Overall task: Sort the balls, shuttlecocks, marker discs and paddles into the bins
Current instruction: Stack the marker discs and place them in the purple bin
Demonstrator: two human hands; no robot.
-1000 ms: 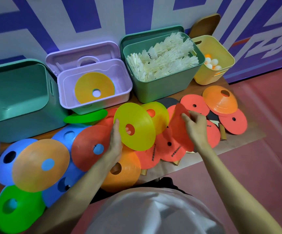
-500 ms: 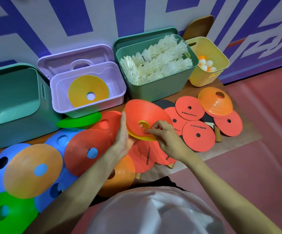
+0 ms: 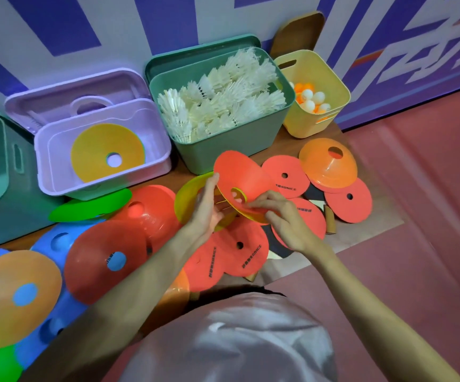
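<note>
Marker discs are mid-sort: you're stacking a red disc (image 3: 241,179) onto a yellow disc (image 3: 193,188), both lifted off the table in front of the green shuttlecock bin (image 3: 223,139). Your left hand (image 3: 206,210) is cupping the stack from underneath, fingers fairly straight against the yellow disc, thumb up at the red disc's rim. Your right hand (image 3: 281,213) is pinching the red disc's near edge, fingers curled on it. One yellow-orange disc (image 3: 104,153) is already lying in the lilac bin (image 3: 57,172); balls (image 3: 310,99) are sitting in the yellow bin (image 3: 330,86). Many discs, red, orange, blue, green, are covering the table, with paddle handles (image 3: 329,220) poking out beneath. Step looks like nesting discs before binning. Next move probably calls for seating the pair flush, then carrying it left to the lilac bin.
</note>
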